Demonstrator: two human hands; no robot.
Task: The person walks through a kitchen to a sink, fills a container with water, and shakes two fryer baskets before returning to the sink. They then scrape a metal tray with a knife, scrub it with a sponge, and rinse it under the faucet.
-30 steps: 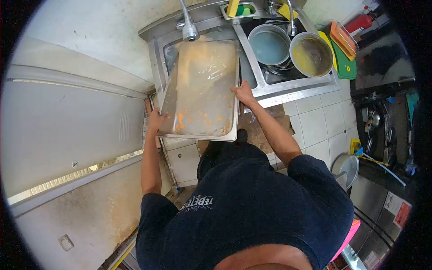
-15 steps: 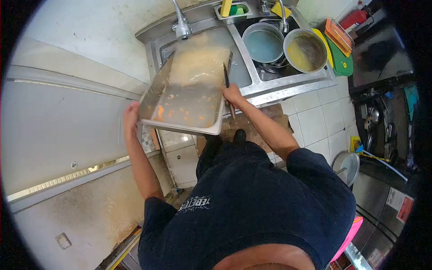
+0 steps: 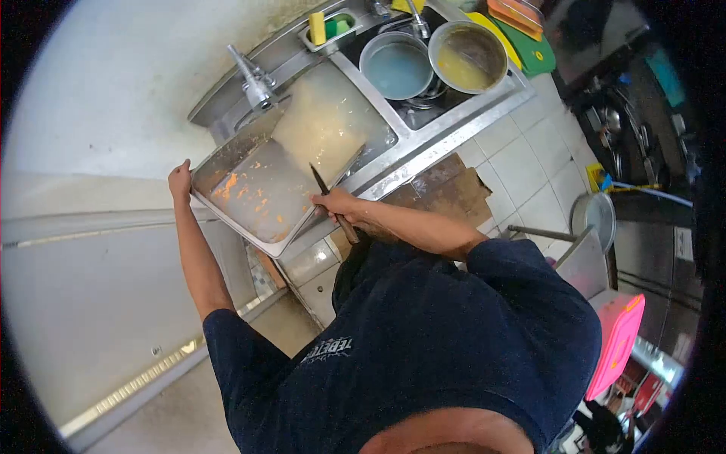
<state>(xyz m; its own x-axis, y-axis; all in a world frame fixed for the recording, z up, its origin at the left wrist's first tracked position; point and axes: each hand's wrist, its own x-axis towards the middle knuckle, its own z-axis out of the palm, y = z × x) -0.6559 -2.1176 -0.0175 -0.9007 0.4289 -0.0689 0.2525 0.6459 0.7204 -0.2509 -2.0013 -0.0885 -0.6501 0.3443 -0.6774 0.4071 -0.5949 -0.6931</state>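
Note:
A deep rectangular metal pan point(image 3: 236, 223) is held partly over the left sink basin point(image 3: 383, 125). Cloudy water pools toward its far end, and orange food bits cling to its bottom near me. My left hand point(image 3: 180, 181) grips the pan's left corner, the thumb over the rim. At the pan's right side, my right hand point(image 3: 337, 204) is closed around a knife point(image 3: 321, 180) and against the rim. The dark blade points up and away, with the brown handle sticking out below the hand. Behind the pan is a faucet point(image 3: 257, 91).
In the right basin stand a pot of bluish water point(image 3: 395, 66) and a pot of yellowish liquid point(image 3: 467, 59). A sponge tray point(image 3: 342, 32) is at the back ledge. Cutting boards point(image 3: 537, 57) lean at the right. Cardboard point(image 3: 446, 193) covers floor tiles. A wall is close on the left.
My view has turned, so the sink appears rotated. The pan's near end has swung to the left, with both hands still on it. The knife stays in my right hand.

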